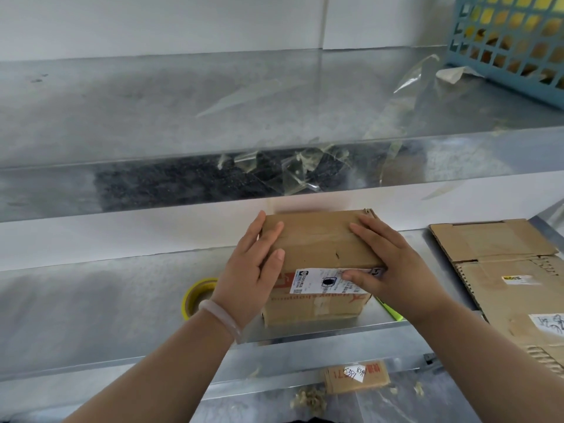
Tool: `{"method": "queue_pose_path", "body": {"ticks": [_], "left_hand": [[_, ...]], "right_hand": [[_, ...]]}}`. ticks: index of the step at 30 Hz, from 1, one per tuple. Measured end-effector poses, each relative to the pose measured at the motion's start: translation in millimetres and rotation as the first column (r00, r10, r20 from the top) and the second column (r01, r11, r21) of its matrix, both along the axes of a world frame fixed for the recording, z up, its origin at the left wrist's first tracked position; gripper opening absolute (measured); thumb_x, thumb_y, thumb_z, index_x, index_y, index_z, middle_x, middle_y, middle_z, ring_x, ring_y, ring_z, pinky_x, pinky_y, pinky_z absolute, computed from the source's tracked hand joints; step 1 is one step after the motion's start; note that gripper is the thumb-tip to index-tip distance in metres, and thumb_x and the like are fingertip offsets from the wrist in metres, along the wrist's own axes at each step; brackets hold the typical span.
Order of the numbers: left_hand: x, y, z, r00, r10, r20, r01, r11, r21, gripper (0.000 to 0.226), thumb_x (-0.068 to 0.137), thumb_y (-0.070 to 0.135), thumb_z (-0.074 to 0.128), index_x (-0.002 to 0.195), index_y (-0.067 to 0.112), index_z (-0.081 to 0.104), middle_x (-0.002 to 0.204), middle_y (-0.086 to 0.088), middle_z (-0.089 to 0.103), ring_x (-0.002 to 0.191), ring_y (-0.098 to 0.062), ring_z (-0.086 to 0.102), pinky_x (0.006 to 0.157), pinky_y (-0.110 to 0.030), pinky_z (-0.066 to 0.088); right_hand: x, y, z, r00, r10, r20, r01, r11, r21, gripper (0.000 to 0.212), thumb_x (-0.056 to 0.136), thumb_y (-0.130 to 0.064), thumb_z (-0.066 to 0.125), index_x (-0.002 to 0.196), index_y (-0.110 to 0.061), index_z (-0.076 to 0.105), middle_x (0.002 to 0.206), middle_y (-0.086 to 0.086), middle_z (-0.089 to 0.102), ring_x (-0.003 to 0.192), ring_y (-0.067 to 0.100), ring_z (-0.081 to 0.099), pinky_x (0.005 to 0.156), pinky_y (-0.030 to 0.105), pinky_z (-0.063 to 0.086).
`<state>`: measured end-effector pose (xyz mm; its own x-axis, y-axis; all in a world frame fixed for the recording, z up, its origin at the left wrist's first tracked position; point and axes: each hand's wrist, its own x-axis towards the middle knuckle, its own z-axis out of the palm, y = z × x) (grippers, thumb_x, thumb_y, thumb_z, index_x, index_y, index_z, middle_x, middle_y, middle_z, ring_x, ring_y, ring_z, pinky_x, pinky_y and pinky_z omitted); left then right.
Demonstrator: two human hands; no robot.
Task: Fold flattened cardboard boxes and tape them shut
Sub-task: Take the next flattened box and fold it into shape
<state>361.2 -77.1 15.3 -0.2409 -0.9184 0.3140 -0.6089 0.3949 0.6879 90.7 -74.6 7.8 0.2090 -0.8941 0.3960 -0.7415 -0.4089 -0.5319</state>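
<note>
Cardboard box (317,239) stands folded on metal shelf (91,300), centre, near the front edge. A tape strip seems to run across the top, so this one looks nearly finished. Left hand (256,264) lies flat over the box's left end, fingers mostly straight. Right hand (393,270) is spread on top, thumb on the front label, pressing, not clutching. Flat cardboard (503,270) at right is still unfolded. Yellow tape roll (193,297) sits just left of the box. Tape scraps (299,166) hang from the upper shelf; blue basket (512,41) is up right. Nothing blocks.
</note>
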Motion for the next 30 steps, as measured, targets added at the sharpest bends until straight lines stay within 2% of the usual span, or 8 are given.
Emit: {"method": "queue_pose_path", "body": {"ticks": [4,8,14,18,20,22,27,30], "left_hand": [[12,-6,-3,0.996,-0.028,0.089,0.031,0.999,-0.031,0.057,0.094,0.055,0.033,0.144,0.030,0.039,0.159,0.008,0.015,0.142,0.002,0.017,0.111,-0.008,0.013],[16,-9,-6,0.994,0.002,0.114,0.004,0.999,-0.048,0.060,0.093,0.058,0.033,0.145,0.029,0.039,0.159,0.012,0.013,0.139,0.010,0.013,0.109,-0.006,0.013],[18,-8,-5,0.987,-0.031,0.156,0.038,0.998,-0.044,0.058,0.094,0.056,0.030,0.145,0.031,0.039,0.160,0.013,0.009,0.135,0.018,0.008,0.107,-0.002,0.009],[21,-10,1,0.953,0.011,0.301,0.015,0.996,-0.084,0.060,0.094,0.059,0.022,0.146,0.032,0.037,0.160,0.009,0.016,0.143,-0.003,0.016,0.116,-0.021,0.015],[21,-13,7,0.919,0.017,0.394,0.029,0.993,-0.111,0.062,0.095,0.060,0.016,0.146,0.032,0.036,0.158,0.008,0.021,0.146,-0.010,0.014,0.119,-0.033,0.017],[22,-15,8,0.897,0.024,0.442,0.032,0.992,-0.118,0.063,0.094,0.060,0.013,0.147,0.033,0.033,0.158,0.011,0.022,0.146,-0.008,0.011,0.120,-0.033,0.016],[24,-16,10,0.933,-0.073,0.353,0.084,0.996,-0.016,0.066,0.091,0.064,0.017,0.150,0.035,0.021,0.158,0.019,0.007,0.145,0.003,-0.001,0.116,-0.017,0.000],[37,-9,6,0.984,-0.088,0.155,0.077,0.994,0.076,0.070,0.090,0.064,0.026,0.152,0.034,0.012,0.154,0.025,0.009,0.140,0.011,0.004,0.114,-0.013,0.007]], "right_hand": [[5,-5,2,1.000,0.005,0.010,-0.005,0.998,0.069,0.086,0.074,-0.071,0.064,0.146,-0.028,0.044,0.157,-0.014,0.028,0.146,0.007,0.024,0.118,0.037,0.029],[11,-11,6,1.000,0.014,0.021,-0.017,0.992,0.122,0.087,0.072,-0.068,0.059,0.147,-0.029,0.041,0.158,-0.017,0.023,0.148,0.004,0.019,0.120,0.040,0.026],[10,-6,-3,0.998,-0.012,-0.057,0.012,1.000,0.003,0.083,0.080,-0.071,0.056,0.147,-0.023,0.045,0.159,-0.010,0.029,0.148,0.014,0.025,0.114,0.050,0.036],[8,-6,1,0.969,-0.076,-0.234,0.076,0.997,-0.007,0.087,0.080,-0.083,0.037,0.148,-0.028,0.042,0.158,-0.011,0.030,0.148,0.016,0.023,0.116,0.047,0.032],[10,-7,11,0.898,-0.128,-0.421,0.095,0.991,-0.098,0.087,0.084,-0.081,0.031,0.147,-0.023,0.044,0.155,-0.007,0.037,0.150,0.018,0.018,0.121,0.043,0.020],[18,-6,20,0.830,-0.141,-0.540,0.069,0.986,-0.152,0.083,0.088,-0.073,0.032,0.145,-0.015,0.047,0.152,0.000,0.043,0.149,0.022,0.020,0.120,0.043,0.013],[44,-8,23,0.825,-0.049,-0.563,0.011,0.997,-0.071,0.081,0.089,-0.073,0.029,0.150,-0.020,0.038,0.155,0.001,0.038,0.146,0.019,0.030,0.119,0.045,0.025],[43,-11,26,0.824,-0.036,-0.565,0.009,0.999,-0.051,0.082,0.089,-0.072,0.025,0.148,-0.018,0.042,0.154,0.001,0.040,0.145,0.017,0.033,0.120,0.040,0.022]]}}
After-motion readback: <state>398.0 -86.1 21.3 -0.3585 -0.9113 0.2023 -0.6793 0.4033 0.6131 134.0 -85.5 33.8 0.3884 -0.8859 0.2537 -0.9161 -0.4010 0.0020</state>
